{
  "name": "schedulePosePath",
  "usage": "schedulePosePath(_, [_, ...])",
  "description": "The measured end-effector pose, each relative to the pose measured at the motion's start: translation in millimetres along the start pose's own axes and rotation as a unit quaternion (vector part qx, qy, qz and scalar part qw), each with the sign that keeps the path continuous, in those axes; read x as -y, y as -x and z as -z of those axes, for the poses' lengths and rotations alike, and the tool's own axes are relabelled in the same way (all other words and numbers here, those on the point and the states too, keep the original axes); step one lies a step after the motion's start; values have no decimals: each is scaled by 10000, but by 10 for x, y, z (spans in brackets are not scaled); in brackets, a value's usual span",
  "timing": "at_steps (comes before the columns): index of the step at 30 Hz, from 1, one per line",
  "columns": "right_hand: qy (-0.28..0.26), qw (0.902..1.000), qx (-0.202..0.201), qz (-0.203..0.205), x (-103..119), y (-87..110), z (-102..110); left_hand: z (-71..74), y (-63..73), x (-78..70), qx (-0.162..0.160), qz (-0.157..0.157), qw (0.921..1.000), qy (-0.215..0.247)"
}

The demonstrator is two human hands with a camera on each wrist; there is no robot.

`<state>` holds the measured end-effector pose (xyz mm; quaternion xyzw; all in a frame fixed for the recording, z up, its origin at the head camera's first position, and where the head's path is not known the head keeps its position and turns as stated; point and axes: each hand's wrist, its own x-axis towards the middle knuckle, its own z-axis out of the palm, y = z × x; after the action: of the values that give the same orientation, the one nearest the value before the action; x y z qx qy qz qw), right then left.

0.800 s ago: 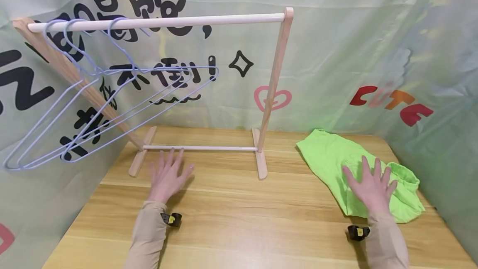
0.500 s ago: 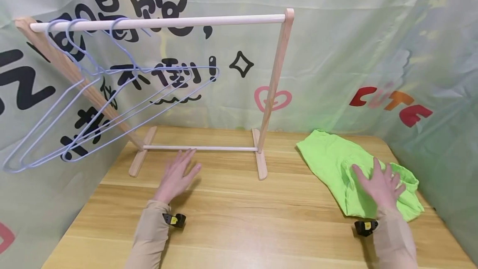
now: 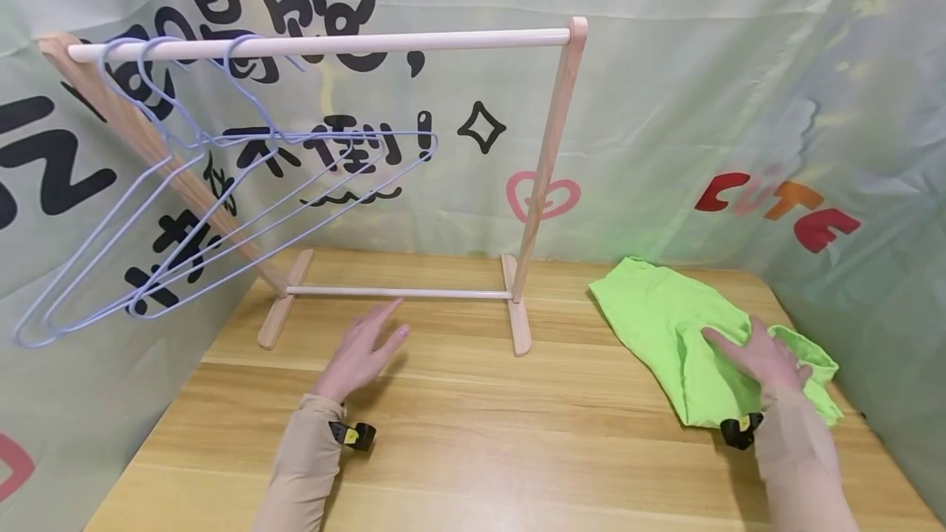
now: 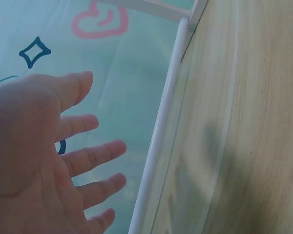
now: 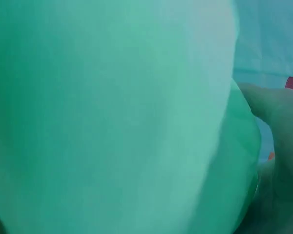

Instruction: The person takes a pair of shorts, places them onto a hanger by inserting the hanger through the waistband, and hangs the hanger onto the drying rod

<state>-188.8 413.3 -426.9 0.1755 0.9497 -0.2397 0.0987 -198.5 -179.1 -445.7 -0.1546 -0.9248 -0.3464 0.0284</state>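
Over the gathered, waistband-like end of a bright green garment (image 3: pixel 665 327), my right hand (image 3: pixel 764 355) reaches down with its thumb apart from the fingers. Some of those fingers are hidden from the head camera. In the right wrist view the green cloth (image 5: pixel 112 122) fills most of the picture, with the thumb (image 5: pixel 278 107) at its right edge. My left hand (image 3: pixel 362 355) hovers above the table, its fingers extended and holding nothing. Just beyond its fingertips runs the lower white bar (image 3: pixel 443 294) of a wooden clothes rack (image 3: pixel 550 146).
Three light-blue hangers (image 3: pixel 229 187) hang at the left end of the rack's top rail (image 3: pixel 443 41). A printed cloth backdrop (image 3: pixel 665 105) surrounds the wooden table (image 3: pixel 517 433) at the back and sides.
My right hand has shifted right over the green garment and turned, its spread fingers drawing closer together and dipping down. My left hand has moved slightly right and rolled onto its side.
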Motion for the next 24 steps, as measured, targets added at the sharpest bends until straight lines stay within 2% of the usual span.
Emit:
schedulePosePath(5, [205, 9990, 404, -63, -55, -64, 77, -13, -7, -8, 39, -63, 10000, -59])
schedulePosePath(12, [387, 9973, 599, -200, -50, -73, 96, -22, -2, -29, 41, -140, 9999, -51])
schedulePosePath(16, [376, 9978, 544, -13, -19, -72, 61, -27, 6, -40, 45, -147, 9999, 2])
schedulePosePath(24, [196, 9972, 295, 651, 22, -28, -97, -41, 16, -38, 112, -184, 9997, 81])
